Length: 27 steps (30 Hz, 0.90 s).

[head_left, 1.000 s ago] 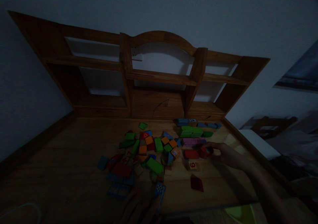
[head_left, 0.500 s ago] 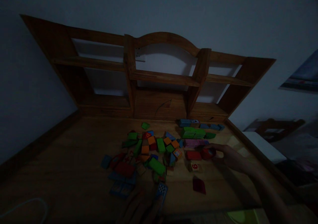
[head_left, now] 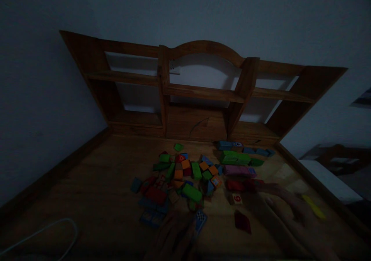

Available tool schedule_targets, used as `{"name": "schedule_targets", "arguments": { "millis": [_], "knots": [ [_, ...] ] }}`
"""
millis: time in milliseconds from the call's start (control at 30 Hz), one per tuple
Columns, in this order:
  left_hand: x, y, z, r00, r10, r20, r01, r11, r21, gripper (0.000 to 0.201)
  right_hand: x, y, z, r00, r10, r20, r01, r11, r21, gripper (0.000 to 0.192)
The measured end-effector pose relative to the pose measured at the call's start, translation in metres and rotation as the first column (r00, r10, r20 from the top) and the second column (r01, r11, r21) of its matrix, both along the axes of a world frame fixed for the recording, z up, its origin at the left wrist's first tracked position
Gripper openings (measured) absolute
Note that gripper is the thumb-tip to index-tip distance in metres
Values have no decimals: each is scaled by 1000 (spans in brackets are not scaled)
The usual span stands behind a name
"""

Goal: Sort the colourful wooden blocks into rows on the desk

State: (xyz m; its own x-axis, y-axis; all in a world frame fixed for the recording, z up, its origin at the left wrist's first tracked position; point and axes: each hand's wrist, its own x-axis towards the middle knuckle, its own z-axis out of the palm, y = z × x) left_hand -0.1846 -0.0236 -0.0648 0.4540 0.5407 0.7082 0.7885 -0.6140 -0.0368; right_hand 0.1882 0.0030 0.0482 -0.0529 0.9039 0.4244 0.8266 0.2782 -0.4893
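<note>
My right hand (head_left: 295,211) is at the right with fingers stretched out and thumb apart. Its fingertips reach the right end of a row of red blocks (head_left: 235,185). Below that row stand a block with a red figure (head_left: 237,199) and a dark red block (head_left: 242,221). My left hand (head_left: 172,234) rests in deep shadow at the near edge, fingers spread, beside a blue checkered block (head_left: 199,219). Whether its thumb touches that block is hard to see. In front of it lies a loose heap of coloured blocks, with a green block (head_left: 191,193) on top.
Behind the red row lie purple blocks (head_left: 240,171), green blocks (head_left: 234,157) and blue blocks (head_left: 225,145). A yellow block (head_left: 313,207) lies to the right. A wooden shelf (head_left: 203,93) stands at the back. A white cord (head_left: 69,219) curls at the near left.
The view has shifted, moving everything rightward in the picture. My right hand has drawn its fingers off the red block at the row's end and opened. The yellow block now shows.
</note>
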Motion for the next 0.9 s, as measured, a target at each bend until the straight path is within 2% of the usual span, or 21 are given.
{"name": "schedule_targets", "arguments": {
  "millis": [133,200,267,300,333,400,567,700,767,900],
  "knots": [
    [-20,2,8,1000,-3,16,4,999,-50,39,-10,-8,-23,1000,30,5,-31,972,235,14],
    [-40,9,14,995,70,64,-62,992,-111,34,-10,-11,-28,997,70,36,-78,942,325,11],
    [-60,22,20,965,206,161,-177,968,-177,29,-10,-13,-31,991,110,72,-128,935,331,12],
    [-69,30,24,933,292,212,-239,941,-241,30,-10,-15,-32,991,114,75,-132,939,316,12],
    [-76,38,27,890,386,244,-292,891,-348,32,-9,-17,-33,992,106,68,-122,947,297,12],
    [-84,55,31,823,506,260,-340,804,-487,37,-9,-20,-36,995,89,40,-96,965,244,11],
    [-82,87,34,725,648,234,-364,649,-668,49,-2,-23,-41,993,109,41,-116,963,242,15],
    [-78,104,40,724,671,159,-330,540,-774,56,2,-19,-35,984,119,130,-152,947,283,12],
    [-77,110,45,750,648,130,-320,528,-786,54,1,-19,-32,983,122,140,-159,941,297,12],
    [-75,120,50,788,610,87,-340,548,-765,38,-6,-23,-32,996,63,62,-77,962,262,12]
  ]
}}
